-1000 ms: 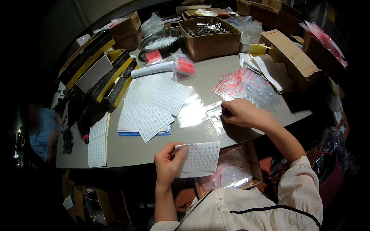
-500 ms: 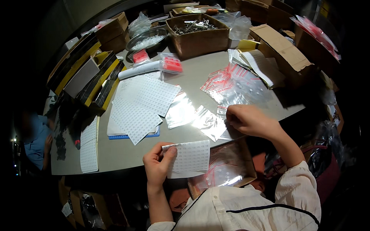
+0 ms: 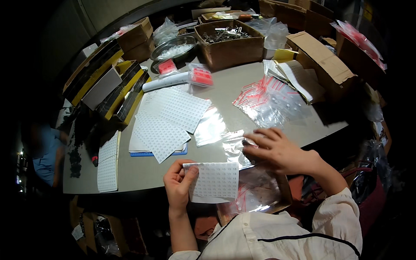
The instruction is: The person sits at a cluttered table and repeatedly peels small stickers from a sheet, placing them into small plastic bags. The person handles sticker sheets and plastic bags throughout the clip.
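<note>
My left hand (image 3: 180, 184) pinches a white sheet of printed stickers (image 3: 213, 180) between thumb and fingers, held up in front of the table's near edge. A second layer of paper shows under its lower edge. To the right, my right hand (image 3: 277, 151) hovers over a clear zip bag (image 3: 236, 151), palm down with fingers spread. Its fingertips overlap the bag in view; whether they touch it I cannot tell. A small dark spot shows at one fingertip, too blurred to name. Beside that bag lies another clear bag (image 3: 211, 128), shining in the light.
Sticker sheets (image 3: 167, 112) overlap on the left of the table, near black and yellow boxes (image 3: 123, 93). Red-edged zip bags (image 3: 271, 102) are piled at right. A carton of metal parts (image 3: 232, 52) stands at the back. An open box of bags (image 3: 260, 190) sits below the table edge.
My right hand has gone from closed fingers to spread ones and shifted slightly over the zip bag. My left hand holds the sticker sheet as before. The whole view has shifted a little.
</note>
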Motion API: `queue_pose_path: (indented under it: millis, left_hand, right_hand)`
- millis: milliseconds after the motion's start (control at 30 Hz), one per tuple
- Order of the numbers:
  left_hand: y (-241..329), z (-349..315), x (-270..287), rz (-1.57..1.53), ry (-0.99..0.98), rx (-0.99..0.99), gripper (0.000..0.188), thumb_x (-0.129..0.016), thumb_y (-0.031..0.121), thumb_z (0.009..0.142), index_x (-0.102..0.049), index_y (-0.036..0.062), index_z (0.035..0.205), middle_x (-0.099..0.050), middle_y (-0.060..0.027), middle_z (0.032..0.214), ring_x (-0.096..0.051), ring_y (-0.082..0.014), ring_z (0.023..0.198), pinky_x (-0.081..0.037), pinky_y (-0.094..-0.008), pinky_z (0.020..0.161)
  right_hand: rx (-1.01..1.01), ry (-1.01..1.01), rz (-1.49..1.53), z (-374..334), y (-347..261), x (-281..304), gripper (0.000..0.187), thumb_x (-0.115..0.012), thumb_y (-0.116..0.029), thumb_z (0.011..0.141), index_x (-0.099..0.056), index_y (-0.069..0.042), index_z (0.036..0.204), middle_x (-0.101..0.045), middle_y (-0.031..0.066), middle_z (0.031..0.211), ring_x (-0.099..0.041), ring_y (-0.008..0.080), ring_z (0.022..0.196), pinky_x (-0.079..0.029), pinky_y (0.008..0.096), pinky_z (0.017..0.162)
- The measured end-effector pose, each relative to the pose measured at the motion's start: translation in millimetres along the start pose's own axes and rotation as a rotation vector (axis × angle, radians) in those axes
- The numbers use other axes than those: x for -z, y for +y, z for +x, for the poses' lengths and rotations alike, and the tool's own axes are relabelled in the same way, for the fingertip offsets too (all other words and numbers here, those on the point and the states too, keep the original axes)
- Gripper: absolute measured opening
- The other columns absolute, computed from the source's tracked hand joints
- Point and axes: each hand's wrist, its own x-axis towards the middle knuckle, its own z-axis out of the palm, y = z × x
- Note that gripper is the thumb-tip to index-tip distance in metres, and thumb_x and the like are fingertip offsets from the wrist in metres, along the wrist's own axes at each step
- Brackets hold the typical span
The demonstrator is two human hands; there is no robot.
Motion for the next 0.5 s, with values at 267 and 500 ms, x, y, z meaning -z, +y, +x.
queue_pose_path:
  millis: [267, 500]
  left_hand:
    - [3.9, -0.7, -7.7, 0.008, -0.035, 0.100, 0.018, -0.059, 0.012, 0.102, -0.064, -0.0042, 0.107, -0.068, -0.0039, 0.088, -0.060, -0.0056, 0.076, -0.046, -0.0191, 0.068]
    - [-0.8, -9.0, -42.6, 0.266, -0.106, 0.021, 0.014, -0.062, 0.009, 0.099, -0.069, -0.0032, 0.102, -0.069, -0.0008, 0.085, -0.058, -0.0048, 0.076, -0.048, -0.0208, 0.068]
  right_hand:
    - [0.125, -0.010, 0.239, -12.8, -19.7, 25.4, 0.033, -0.070, -0.018, 0.087, -0.062, -0.006, 0.117, -0.059, 0.0109, 0.126, -0.050, 0.0307, 0.124, -0.031, 0.0510, 0.112]
    - [0.010, 0.286, 0.405, 14.8, -33.3, 10.6, 0.027, -0.072, -0.012, 0.089, -0.061, -0.006, 0.113, -0.061, 0.0117, 0.117, -0.058, 0.0300, 0.110, -0.044, 0.0407, 0.095]
